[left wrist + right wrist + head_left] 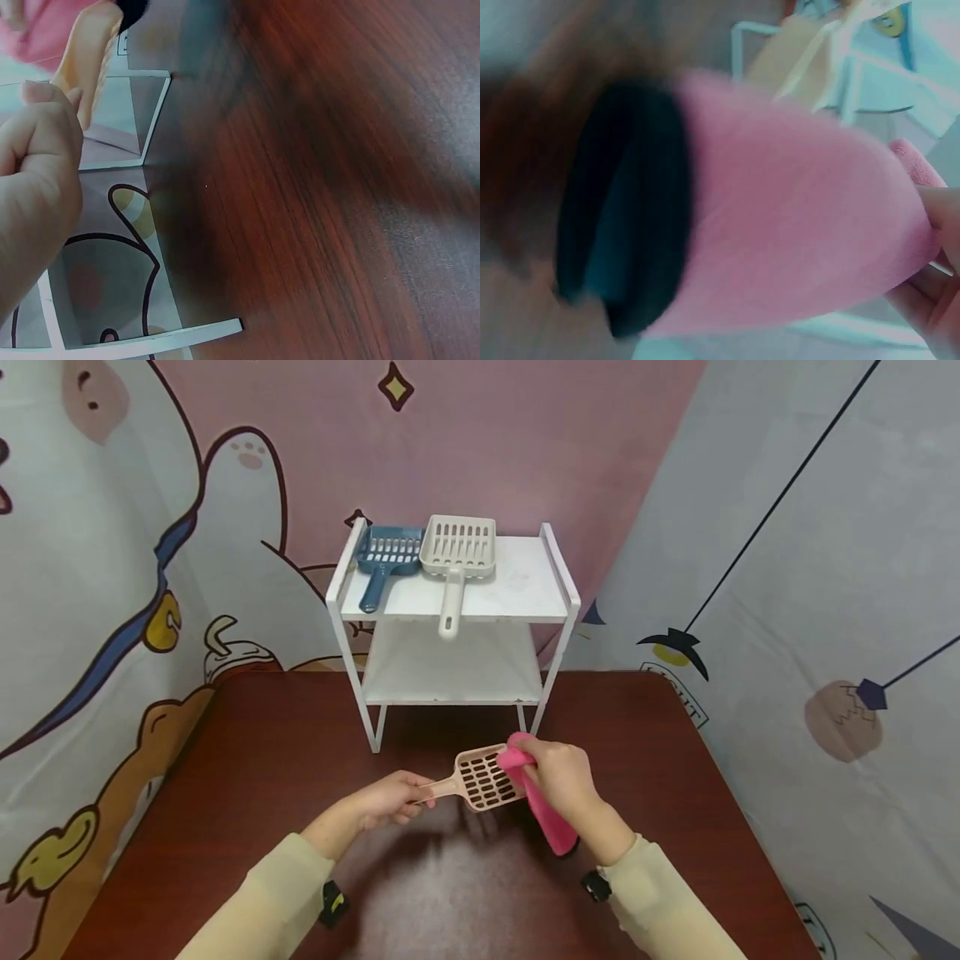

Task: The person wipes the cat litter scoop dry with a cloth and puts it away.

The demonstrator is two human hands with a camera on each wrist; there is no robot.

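Note:
A beige slotted litter scoop [486, 779] is held above the table, its handle pointing left. My left hand [393, 797] pinches that handle between thumb and fingers. In my right hand [561, 772] is a bunched pink cloth [551, 818], gripped at its top and laid over the scoop's far right edge. The cloth's lower end hangs down and shows a dark border in the right wrist view, where the cloth [795, 225] fills much of the picture. In the left wrist view the scoop [86, 56] appears edge-on, with the left hand [37, 165] at its handle.
A white two-tier shelf [517, 602] stands at the back of the dark brown table [262, 777]. On its top lie a blue slotted scoop [386, 556] and an off-white slotted scoop [457, 552], handles toward me. Printed cloth walls [487, 443] surround the table.

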